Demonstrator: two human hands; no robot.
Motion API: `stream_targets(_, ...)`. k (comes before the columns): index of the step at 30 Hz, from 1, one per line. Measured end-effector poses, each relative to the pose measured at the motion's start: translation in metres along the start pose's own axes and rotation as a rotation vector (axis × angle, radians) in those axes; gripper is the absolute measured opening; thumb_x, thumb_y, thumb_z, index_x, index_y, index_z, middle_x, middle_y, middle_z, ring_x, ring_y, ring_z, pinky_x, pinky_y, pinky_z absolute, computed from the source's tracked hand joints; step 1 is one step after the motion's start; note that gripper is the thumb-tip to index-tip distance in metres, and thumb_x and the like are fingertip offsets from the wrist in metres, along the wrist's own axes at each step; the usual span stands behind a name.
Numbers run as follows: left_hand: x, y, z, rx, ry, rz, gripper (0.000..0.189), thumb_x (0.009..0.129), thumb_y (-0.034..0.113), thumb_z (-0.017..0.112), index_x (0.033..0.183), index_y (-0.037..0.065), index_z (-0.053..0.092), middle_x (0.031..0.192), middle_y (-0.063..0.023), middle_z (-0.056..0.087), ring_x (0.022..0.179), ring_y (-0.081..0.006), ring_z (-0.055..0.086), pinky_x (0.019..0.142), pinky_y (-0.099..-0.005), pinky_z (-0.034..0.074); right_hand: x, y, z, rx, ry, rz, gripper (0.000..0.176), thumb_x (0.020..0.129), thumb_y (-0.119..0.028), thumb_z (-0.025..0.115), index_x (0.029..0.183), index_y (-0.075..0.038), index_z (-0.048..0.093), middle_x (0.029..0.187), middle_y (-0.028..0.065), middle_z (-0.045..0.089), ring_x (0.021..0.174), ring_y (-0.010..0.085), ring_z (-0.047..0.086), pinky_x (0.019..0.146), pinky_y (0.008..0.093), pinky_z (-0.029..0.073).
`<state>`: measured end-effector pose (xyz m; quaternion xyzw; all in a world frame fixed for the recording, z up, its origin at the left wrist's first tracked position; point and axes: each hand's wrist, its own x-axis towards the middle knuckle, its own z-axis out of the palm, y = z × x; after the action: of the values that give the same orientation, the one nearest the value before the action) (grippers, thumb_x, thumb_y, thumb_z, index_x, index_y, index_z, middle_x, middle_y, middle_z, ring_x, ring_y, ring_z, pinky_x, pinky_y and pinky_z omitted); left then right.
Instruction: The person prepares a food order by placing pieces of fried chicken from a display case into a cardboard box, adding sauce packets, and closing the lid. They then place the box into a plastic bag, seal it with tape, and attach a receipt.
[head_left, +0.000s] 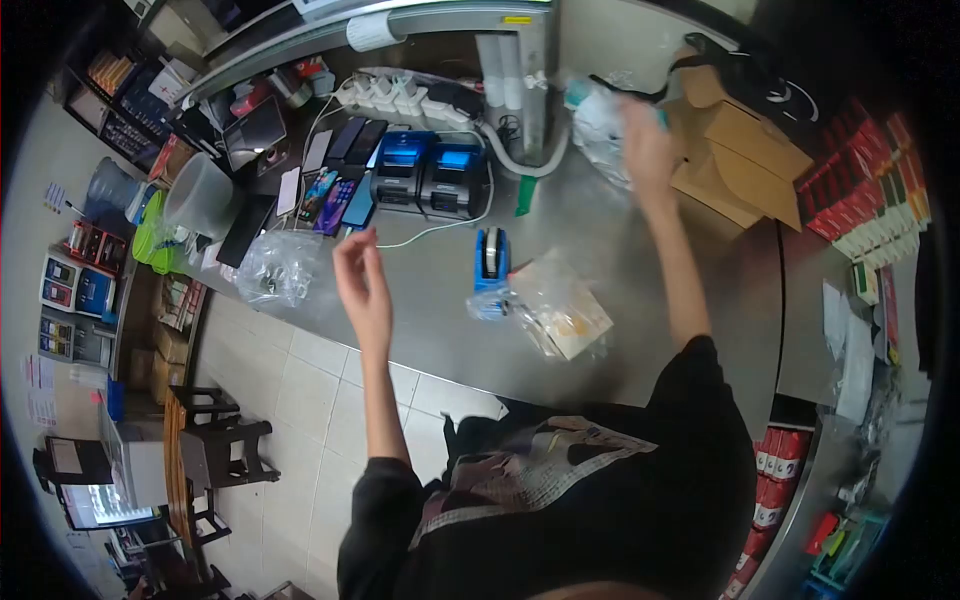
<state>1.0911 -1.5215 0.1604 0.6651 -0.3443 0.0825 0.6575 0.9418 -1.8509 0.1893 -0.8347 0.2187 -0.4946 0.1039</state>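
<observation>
My left hand (362, 278) is raised over the table's near edge, its loosely bent fingers apart and nothing in them. Far out to the right, my right hand (648, 150) overlaps a whitish plastic bag with teal parts (600, 135). Motion smears those fingers, so a grip on the bag cannot be made out. Between my arms, a blue tape dispenser (490, 262) with a roll of tape lies on the metal table (430, 320). Beside it is a pale flat box (572, 325) partly covered by clear plastic wrap (535, 305).
Blue-and-black label printers (428, 175) and several phones (340, 205) stand at the back left, near a power strip (400, 95). Crumpled clear plastic (278, 268) lies at the left edge. An opened cardboard box (735, 150) and stacked red boxes (865, 185) fill the right.
</observation>
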Motion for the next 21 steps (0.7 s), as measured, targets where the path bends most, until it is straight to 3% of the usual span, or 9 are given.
stream_targets(3, 0.037, -0.045, -0.03, 0.059, -0.045, -0.156, 0.013, 0.091, 0.01, 0.046, 0.1, 0.003, 0.051, 0.107, -0.0099, 0.054, 0.095, -0.0146, 0.052, 0.083, -0.0282, 0.041, 0.036, 0.098, 0.047, -0.466, 0.116, -0.041, 0.024, 0.086, -0.014, 0.044, 0.104, -0.003, 0.055, 0.094, 0.0158, 0.057, 0.087, 0.0374, 0.053, 0.07, 0.0444, 0.043)
stream_targets(5, 0.058, -0.075, -0.04, 0.044, -0.103, -0.153, 0.013, 0.089, 0.01, 0.049, 0.1, 0.003, 0.052, 0.107, -0.0084, 0.053, 0.1, -0.0146, 0.051, 0.083, -0.0279, 0.04, 0.027, 0.172, 0.085, -0.518, -0.392, 0.26, 0.032, 0.087, -0.021, 0.046, 0.114, -0.005, 0.051, 0.11, 0.0161, 0.054, 0.103, 0.0391, 0.048, 0.083, 0.0421, 0.041)
stream_targets(7, 0.086, -0.101, -0.042, 0.15, -0.223, -0.131, 0.016, 0.087, 0.01, 0.052, 0.102, 0.003, 0.051, 0.11, -0.0087, 0.052, 0.103, -0.0151, 0.049, 0.083, -0.0279, 0.041, -0.007, 0.236, 0.121, -0.081, -0.262, 0.263, 0.04, 0.089, -0.028, 0.046, 0.122, -0.005, 0.046, 0.126, 0.0179, 0.045, 0.118, 0.0379, 0.039, 0.095, 0.04, 0.034)
stream_targets(9, 0.13, -0.12, -0.035, 0.083, -0.269, -0.098, 0.022, 0.086, 0.01, 0.054, 0.106, 0.003, 0.049, 0.113, -0.0092, 0.051, 0.105, -0.0163, 0.048, 0.084, -0.0293, 0.042, 0.001, 0.128, 0.076, -0.36, -0.422, 0.506, 0.041, 0.091, -0.029, 0.044, 0.124, -0.005, 0.045, 0.135, 0.0194, 0.035, 0.127, 0.0344, 0.03, 0.101, 0.0385, 0.029)
stream_targets(11, 0.182, -0.133, -0.025, 0.098, -0.253, 0.015, 0.029, 0.086, 0.012, 0.055, 0.112, 0.003, 0.047, 0.117, -0.0105, 0.048, 0.108, -0.0191, 0.047, 0.087, -0.032, 0.041, -0.023, 0.085, 0.054, -0.277, -0.122, 0.212, 0.033, 0.09, -0.024, 0.046, 0.114, -0.003, 0.052, 0.124, 0.0172, 0.048, 0.118, 0.0324, 0.042, 0.097, 0.0369, 0.032)
stream_targets(15, 0.289, -0.173, 0.031, -0.02, -0.129, 0.211, 0.054, 0.082, 0.027, 0.062, 0.123, 0.002, 0.036, 0.12, -0.0175, 0.042, 0.111, -0.0289, 0.045, 0.094, -0.0378, 0.036, -0.062, -0.12, 0.017, 0.171, 0.066, 0.448, 0.015, 0.087, -0.01, 0.049, 0.085, 0.004, 0.056, 0.081, 0.011, 0.057, 0.077, 0.015, 0.053, 0.071, 0.0258, 0.041)
stream_targets(16, 0.304, -0.17, 0.048, -0.133, -0.166, 0.109, 0.056, 0.081, 0.029, 0.063, 0.122, 0.002, 0.037, 0.119, -0.0183, 0.04, 0.106, -0.0283, 0.047, 0.091, -0.0386, 0.038, -0.075, -0.165, 0.019, 0.201, 0.023, 0.483, 0.013, 0.085, -0.007, 0.05, 0.081, 0.004, 0.057, 0.074, 0.0096, 0.057, 0.069, 0.0152, 0.053, 0.066, 0.0266, 0.041)
stream_targets(19, 0.333, -0.176, 0.094, 0.225, -0.029, 0.452, 0.068, 0.073, 0.031, 0.068, 0.121, -0.002, 0.032, 0.111, -0.0211, 0.041, 0.1, -0.0333, 0.047, 0.087, -0.0418, 0.037, -0.111, -0.236, 0.052, 0.311, -0.234, 0.299, 0.012, 0.083, -0.006, 0.052, 0.077, 0.003, 0.057, 0.072, 0.0086, 0.057, 0.065, 0.0157, 0.052, 0.061, 0.0271, 0.041)
stream_targets(21, 0.322, -0.142, 0.11, -0.164, -0.063, 0.115, 0.067, 0.071, 0.024, 0.068, 0.118, -0.004, 0.029, 0.109, -0.0274, 0.044, 0.096, -0.0401, 0.045, 0.088, -0.0431, 0.035, -0.121, -0.254, 0.087, 0.276, -0.362, 0.46, 0.014, 0.083, -0.007, 0.054, 0.075, 0.003, 0.057, 0.071, 0.0089, 0.057, 0.063, 0.0172, 0.053, 0.06, 0.0284, 0.042)
